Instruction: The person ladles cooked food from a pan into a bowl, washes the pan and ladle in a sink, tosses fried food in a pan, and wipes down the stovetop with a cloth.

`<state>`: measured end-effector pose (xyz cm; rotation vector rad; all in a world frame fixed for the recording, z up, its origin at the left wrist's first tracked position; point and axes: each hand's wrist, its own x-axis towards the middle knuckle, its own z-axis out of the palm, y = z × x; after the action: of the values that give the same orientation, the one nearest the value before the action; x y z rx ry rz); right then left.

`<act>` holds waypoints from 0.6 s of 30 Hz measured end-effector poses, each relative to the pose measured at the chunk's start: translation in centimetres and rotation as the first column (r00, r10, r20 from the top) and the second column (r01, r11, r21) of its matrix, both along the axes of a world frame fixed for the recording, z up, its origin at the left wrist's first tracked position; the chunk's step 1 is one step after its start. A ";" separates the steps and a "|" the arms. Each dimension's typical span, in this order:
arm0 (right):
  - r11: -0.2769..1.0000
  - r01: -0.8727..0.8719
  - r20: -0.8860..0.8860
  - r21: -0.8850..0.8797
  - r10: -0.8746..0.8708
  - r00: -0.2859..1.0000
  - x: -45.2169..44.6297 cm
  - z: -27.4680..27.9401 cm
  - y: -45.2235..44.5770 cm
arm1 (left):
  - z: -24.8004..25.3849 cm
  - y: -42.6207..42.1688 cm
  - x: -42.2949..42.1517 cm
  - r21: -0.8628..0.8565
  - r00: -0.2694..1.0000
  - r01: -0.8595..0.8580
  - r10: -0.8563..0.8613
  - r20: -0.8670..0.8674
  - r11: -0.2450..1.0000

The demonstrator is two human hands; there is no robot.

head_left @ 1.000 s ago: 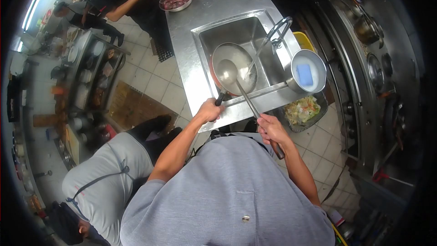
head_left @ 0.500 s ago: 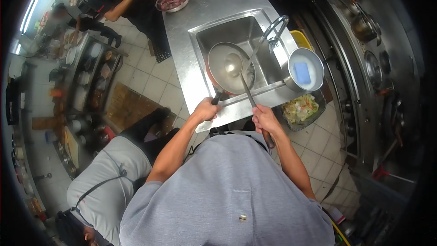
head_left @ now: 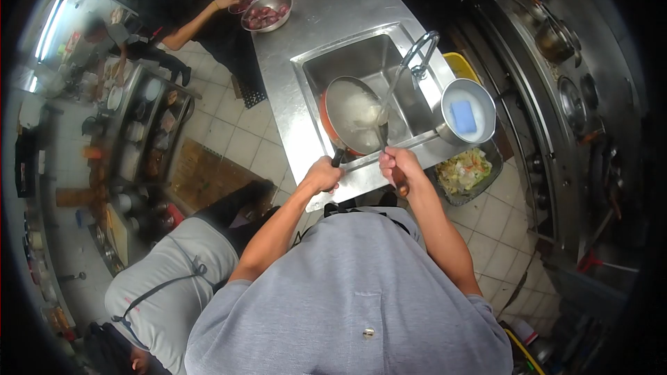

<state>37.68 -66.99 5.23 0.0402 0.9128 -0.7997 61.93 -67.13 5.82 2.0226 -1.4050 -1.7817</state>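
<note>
My left hand is wrapped round the black handle of an orange-rimmed pan, which tilts inside the steel sink. My right hand grips the wooden-ended handle of a ladle. The ladle's bowl is hard to make out at the pan's right side. Water from the faucet falls by the pan's right edge, and cloudy water lies in the pan. To the right of the sink stands a pot with a blue sponge in it.
Below the pot, a clear bin holds food scraps. A bowl of red onions sits on the far counter, near a person in black. Another person in grey bends at the lower left. Stoves line the right.
The ladle has come down toward the pan's lower right, its handle now steeper, and my right hand has moved left. The pan is tilted more. The person in black's hand moved down to the bowls.
</note>
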 end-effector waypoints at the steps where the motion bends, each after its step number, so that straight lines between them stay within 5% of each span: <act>1: 0.999 0.034 0.040 0.011 -0.034 0.999 0.1 0.0 -0.9 | 0.5 0.0 0.1 0.004 1.000 0.024 -0.024 0.021 1.000; 3: 0.997 -0.012 0.040 -0.074 0.015 0.999 0.1 1.0 -1.6 | 1.4 -0.2 0.3 0.011 0.998 0.046 -0.047 0.045 0.999; 11: 0.869 -0.436 -0.489 -0.233 0.282 0.825 -0.7 9.7 1.0 | 2.2 -0.8 2.2 -0.036 0.981 0.132 -0.125 0.151 0.991; 18: 0.789 -0.581 -0.594 -0.197 0.375 0.712 -2.5 6.8 5.2 | 3.0 -1.0 1.8 -0.027 0.992 0.095 -0.092 0.085 0.995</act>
<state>35.17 -61.82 12.03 -0.7786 1.2042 -0.4612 63.78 -68.13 8.80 2.0705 -1.5657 -1.7172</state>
